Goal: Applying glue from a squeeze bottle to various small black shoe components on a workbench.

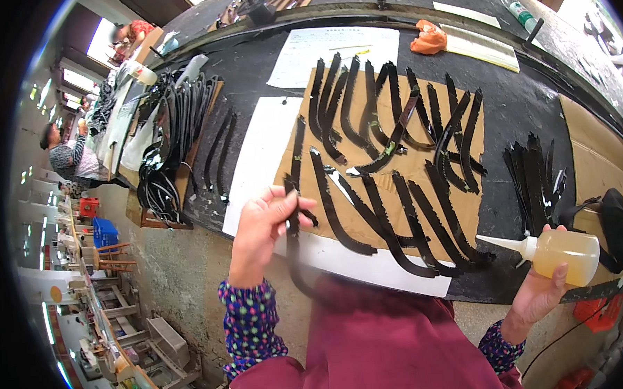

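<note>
My left hand [261, 224] pinches the upper end of a dark strip [295, 254] with a notched edge, which hangs down past the table's front edge, its lower part blurred. At the right, my right hand [542, 292] is wrapped round a squeeze bottle [568, 256] of yellowish liquid, its pointed white nozzle aimed left. Between the hands, several curved black notched strips [404, 211] lie in two rough rows on a brown cardboard sheet [401, 171]. A few of them show shiny wet-looking patches.
A fanned bundle of black strips [530, 178] lies right of the cardboard. Glossy black strips [176, 124] are heaped at the left. White papers [333, 51], an orange crumpled wrapper [428, 38] and a clear bottle [519, 11] lie toward the back. Other people [70, 153] sit at far left.
</note>
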Demonstrator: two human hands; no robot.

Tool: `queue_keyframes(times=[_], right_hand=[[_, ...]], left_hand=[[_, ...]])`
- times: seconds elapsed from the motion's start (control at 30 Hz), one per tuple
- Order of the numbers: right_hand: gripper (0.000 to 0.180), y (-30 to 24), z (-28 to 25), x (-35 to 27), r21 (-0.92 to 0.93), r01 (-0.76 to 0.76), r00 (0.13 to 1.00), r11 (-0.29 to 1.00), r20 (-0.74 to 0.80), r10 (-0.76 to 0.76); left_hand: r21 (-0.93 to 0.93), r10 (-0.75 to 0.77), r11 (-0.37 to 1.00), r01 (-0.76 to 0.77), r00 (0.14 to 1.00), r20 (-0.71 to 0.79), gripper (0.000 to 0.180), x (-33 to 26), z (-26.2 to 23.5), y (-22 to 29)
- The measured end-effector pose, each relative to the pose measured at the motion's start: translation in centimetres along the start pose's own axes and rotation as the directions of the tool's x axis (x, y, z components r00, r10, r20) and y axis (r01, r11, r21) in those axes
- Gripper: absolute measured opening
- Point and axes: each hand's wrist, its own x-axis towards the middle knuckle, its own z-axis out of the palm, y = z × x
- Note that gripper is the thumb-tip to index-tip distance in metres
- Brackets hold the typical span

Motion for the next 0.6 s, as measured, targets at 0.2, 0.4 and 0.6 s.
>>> queue_keyframes(times=[0.2, 0.4, 0.6], right_hand=[[0.065, 0.1, -0.1, -0.1, 0.020, -0.030, 0.999, 0.999, 0.014, 0.030], [0.064, -0.8, -1.1, 0.3, 0.055, -0.004, 0.999, 0.998, -0.038, 0.006], [0.063, -1.3, -2.4, 1.8, 0.058, 0.108, 0.993, 0.993, -0.048, -0.105]], left_hand=[[-0.026, 0.119, 0.992, -0.127, 0.970, -0.211, 0.015, 5.8, -4.0, -1.5], [0.270, 0.403, 0.905, -0.329, 0.867, -0.293, 0.015, 10.1, -4.0, -3.2], [0.839, 0.634, 0.534, -0.101, 0.704, -0.319, 0.040, 8.7, -2.2, -2.9]])
